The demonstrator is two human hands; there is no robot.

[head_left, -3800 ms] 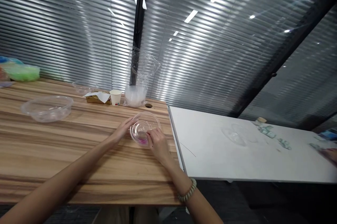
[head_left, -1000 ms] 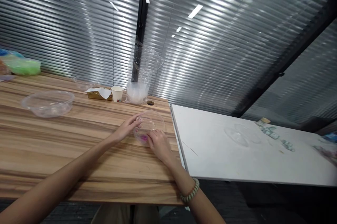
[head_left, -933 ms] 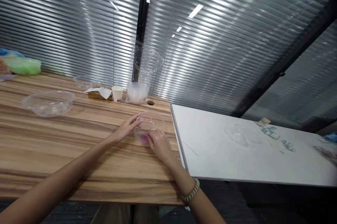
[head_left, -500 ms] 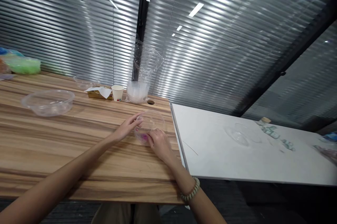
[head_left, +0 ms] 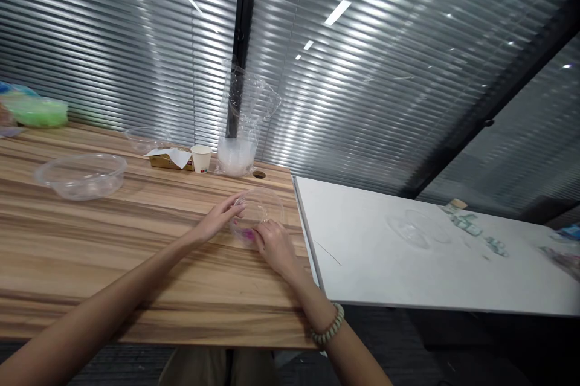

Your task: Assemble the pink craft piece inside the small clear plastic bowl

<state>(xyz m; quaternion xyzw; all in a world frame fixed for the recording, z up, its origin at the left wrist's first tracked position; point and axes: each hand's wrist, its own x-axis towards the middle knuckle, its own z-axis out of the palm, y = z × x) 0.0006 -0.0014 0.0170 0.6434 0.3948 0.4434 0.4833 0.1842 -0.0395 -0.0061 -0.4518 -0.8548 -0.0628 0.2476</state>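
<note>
A round clear plastic bowl (head_left: 272,197) rests on the wooden table, close to its right edge. Pink material (head_left: 247,234) shows at its near left side, too small to name. My left hand (head_left: 222,217) holds the bowl's left rim, fingers over the edge. My right hand (head_left: 275,247), a bead bracelet at its wrist, covers the near right part of the bowl. Its fingers are curled together beside the pink material, and what lies beneath them is hidden.
Behind the bowl stand a plastic bag of stacked bowls (head_left: 236,156), a paper cup (head_left: 201,159) and a small box with tissue (head_left: 170,159). Another clear container (head_left: 86,177) sits left. A white table (head_left: 362,253) adjoins on the right, carrying clear lids (head_left: 408,232).
Both hands stay at the bowl in nearly the same pose. The right fingers shift only very slightly; the whole view moves a little.
</note>
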